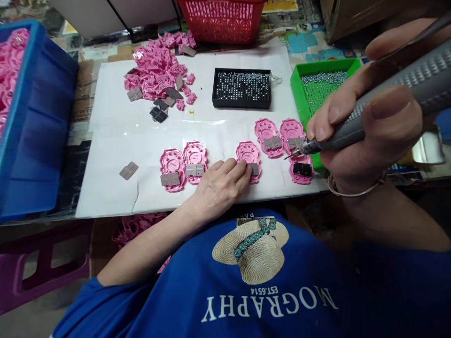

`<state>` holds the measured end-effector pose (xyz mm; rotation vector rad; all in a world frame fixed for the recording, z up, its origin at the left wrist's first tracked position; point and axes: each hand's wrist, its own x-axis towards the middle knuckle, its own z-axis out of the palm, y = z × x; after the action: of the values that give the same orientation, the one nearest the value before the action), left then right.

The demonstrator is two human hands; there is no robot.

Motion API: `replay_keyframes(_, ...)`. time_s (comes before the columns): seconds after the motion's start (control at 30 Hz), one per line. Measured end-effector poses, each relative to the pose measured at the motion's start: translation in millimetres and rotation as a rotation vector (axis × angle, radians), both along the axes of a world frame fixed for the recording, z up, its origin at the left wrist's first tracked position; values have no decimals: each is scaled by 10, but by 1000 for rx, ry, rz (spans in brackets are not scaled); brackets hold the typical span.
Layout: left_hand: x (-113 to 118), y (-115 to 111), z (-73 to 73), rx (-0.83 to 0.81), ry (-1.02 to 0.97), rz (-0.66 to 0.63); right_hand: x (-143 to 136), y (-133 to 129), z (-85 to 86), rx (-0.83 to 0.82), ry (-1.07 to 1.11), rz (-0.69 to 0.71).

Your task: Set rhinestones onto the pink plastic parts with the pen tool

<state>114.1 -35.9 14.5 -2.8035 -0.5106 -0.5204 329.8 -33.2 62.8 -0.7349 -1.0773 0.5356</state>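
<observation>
My right hand (373, 126) is wrapped round a grey electric screwdriver (352, 124), its bit pointing down left over the pink shells at the right. With curled fingers, my left hand (225, 183) holds a pink plastic shell (247, 151) and the small grey plate (253, 169) on it against the white sheet. The fingertips are partly hidden. Left of that hand lie two pink shells (172, 162) with grey plates across them. Toward the right are several more shells, one with a black plate (302, 169).
Behind stand a black screw tray (242, 102) and a green tray (299, 87) of screws. Pink parts (158, 65) are heaped at the back left, mixed with loose plates. A blue bin (31, 164) borders the left, a red basket (225, 21) the back. One loose plate (128, 170) lies left.
</observation>
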Motion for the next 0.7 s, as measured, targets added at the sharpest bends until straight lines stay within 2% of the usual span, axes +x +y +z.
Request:
replay_keyframes(0.07,2,1,-2,-6,7,1,-41,24,3,119,-19,-28)
replay_keyframes(0.13,4,1,-5,-10,12,2,-95,25,17,142,-21,19)
replay_keyframes(0.33,12,-1,-24,-24,15,6,-246,-24,50,27,-6,172)
replay_keyframes(0.7,8,-1,-8,-14,18,17,-364,141,-217,65,-6,224)
